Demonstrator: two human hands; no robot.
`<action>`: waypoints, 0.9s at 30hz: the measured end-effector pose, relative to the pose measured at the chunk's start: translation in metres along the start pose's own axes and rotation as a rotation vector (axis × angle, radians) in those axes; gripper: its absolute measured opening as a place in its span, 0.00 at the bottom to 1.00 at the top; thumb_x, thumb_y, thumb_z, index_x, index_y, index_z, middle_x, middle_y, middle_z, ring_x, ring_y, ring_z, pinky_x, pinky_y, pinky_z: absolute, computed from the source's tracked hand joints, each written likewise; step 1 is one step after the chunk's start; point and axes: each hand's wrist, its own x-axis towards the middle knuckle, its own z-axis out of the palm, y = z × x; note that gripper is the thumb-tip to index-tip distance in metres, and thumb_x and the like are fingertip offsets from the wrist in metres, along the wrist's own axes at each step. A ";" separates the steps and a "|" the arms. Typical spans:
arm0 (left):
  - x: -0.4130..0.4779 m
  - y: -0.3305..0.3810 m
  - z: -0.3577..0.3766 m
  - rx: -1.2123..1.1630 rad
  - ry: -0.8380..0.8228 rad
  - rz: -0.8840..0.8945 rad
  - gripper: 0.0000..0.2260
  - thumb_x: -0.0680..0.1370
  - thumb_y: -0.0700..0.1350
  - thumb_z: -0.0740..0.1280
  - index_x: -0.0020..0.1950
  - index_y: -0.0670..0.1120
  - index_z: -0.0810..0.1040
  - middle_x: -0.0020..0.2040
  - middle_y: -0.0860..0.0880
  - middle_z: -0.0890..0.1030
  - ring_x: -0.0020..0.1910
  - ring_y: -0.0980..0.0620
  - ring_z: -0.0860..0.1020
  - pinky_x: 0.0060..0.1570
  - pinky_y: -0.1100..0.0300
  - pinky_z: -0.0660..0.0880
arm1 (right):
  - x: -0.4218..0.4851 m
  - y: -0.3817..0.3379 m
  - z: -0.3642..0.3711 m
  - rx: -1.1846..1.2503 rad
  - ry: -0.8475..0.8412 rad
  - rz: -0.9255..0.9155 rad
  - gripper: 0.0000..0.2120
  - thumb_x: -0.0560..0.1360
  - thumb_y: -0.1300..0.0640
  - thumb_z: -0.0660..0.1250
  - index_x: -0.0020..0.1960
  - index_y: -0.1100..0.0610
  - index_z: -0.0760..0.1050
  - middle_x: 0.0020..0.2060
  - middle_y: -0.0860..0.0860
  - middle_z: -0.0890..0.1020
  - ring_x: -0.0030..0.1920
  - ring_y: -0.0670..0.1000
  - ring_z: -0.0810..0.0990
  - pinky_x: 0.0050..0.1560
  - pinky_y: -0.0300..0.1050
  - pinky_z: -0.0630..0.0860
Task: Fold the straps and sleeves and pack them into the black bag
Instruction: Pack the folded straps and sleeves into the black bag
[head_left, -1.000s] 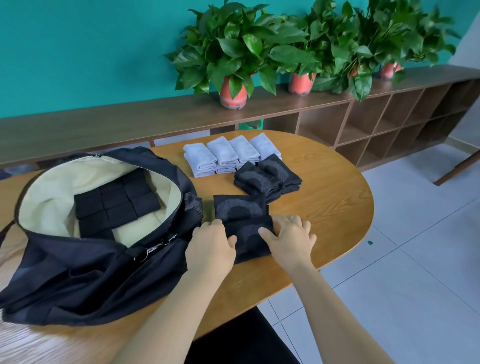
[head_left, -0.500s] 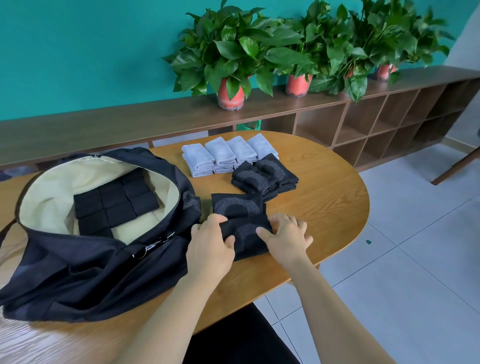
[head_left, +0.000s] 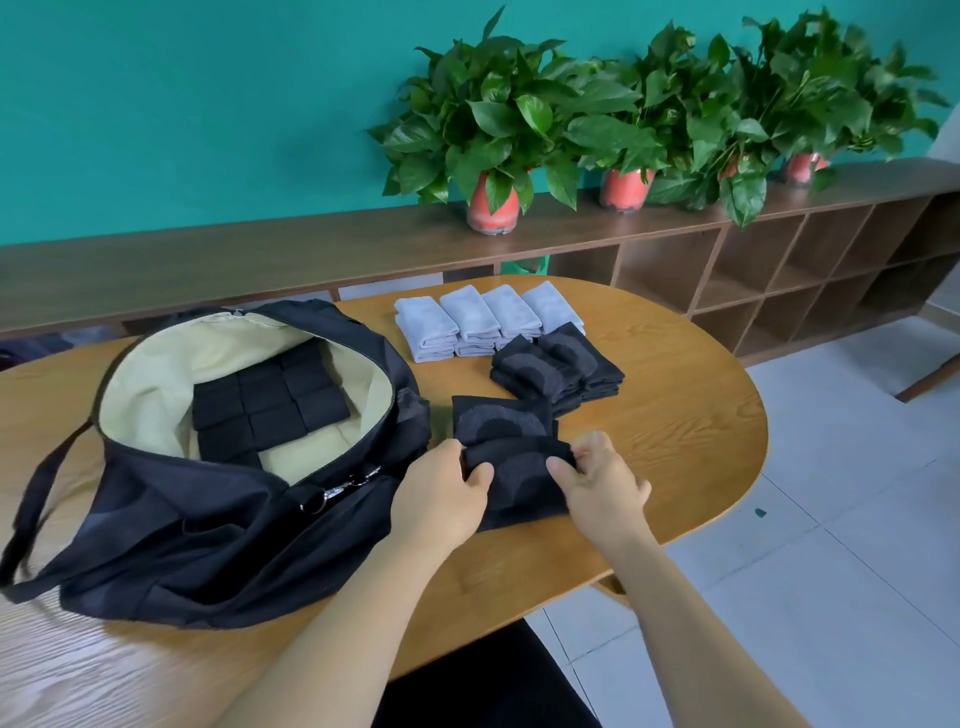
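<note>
Two hands work at a black sleeve (head_left: 519, 486) that lies on the near right part of the wooden surface (head_left: 685, 415), just right of the black bag (head_left: 208, 545). The left hand (head_left: 441, 493) pinches the sleeve's left end between thumb and curled fingers. The right hand (head_left: 597, 483) pinches the right end the same way. Between them the far edge of the sleeve is gathered into a thick fold, while its near part rests flat on the wood.

Just beyond it a second black sleeve (head_left: 501, 418) lies flat, showing a faint paler arc pattern. The two meet edge to edge, and whether they overlap cannot be told. Farther off and a little right sits a stack of folded black sleeves (head_left: 556, 371). Beyond that, rows of folded grey straps (head_left: 483, 322) touch the stack's far side.

The bag lies on its side on the left of the surface with its zipped mouth wide open and its cream lining (head_left: 171, 374) showing. Inside, folded black pieces (head_left: 270, 405) are packed flat in a neat grid. A metal clip (head_left: 337, 488) hangs at the near rim of the opening, and a shoulder strap (head_left: 36, 499) trails off the left side.

Past the surface, a long low wooden shelf (head_left: 260, 260) runs along a teal wall (head_left: 208, 104) and carries potted plants (head_left: 493, 135) in red pots. Pale floor tiles (head_left: 831, 519) lie to the right.
</note>
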 end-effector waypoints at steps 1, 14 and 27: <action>-0.001 0.002 -0.003 -0.032 0.006 -0.003 0.10 0.80 0.53 0.62 0.46 0.47 0.71 0.43 0.51 0.77 0.43 0.51 0.75 0.38 0.58 0.69 | -0.001 -0.003 -0.005 0.027 0.000 0.014 0.07 0.78 0.50 0.64 0.52 0.50 0.68 0.45 0.45 0.78 0.52 0.50 0.73 0.63 0.50 0.53; 0.009 -0.054 -0.124 -0.177 0.417 -0.020 0.14 0.79 0.51 0.65 0.59 0.51 0.63 0.38 0.52 0.77 0.40 0.50 0.77 0.41 0.53 0.75 | -0.002 -0.144 0.062 -0.217 0.383 -0.544 0.21 0.66 0.54 0.78 0.49 0.55 0.68 0.34 0.48 0.78 0.40 0.57 0.79 0.46 0.50 0.59; 0.085 -0.125 -0.183 0.432 0.176 -0.236 0.17 0.78 0.39 0.63 0.67 0.45 0.68 0.57 0.46 0.79 0.54 0.47 0.78 0.46 0.56 0.75 | 0.030 -0.239 0.198 -0.488 0.105 -0.694 0.23 0.42 0.65 0.81 0.32 0.59 0.74 0.19 0.52 0.73 0.19 0.54 0.73 0.26 0.41 0.68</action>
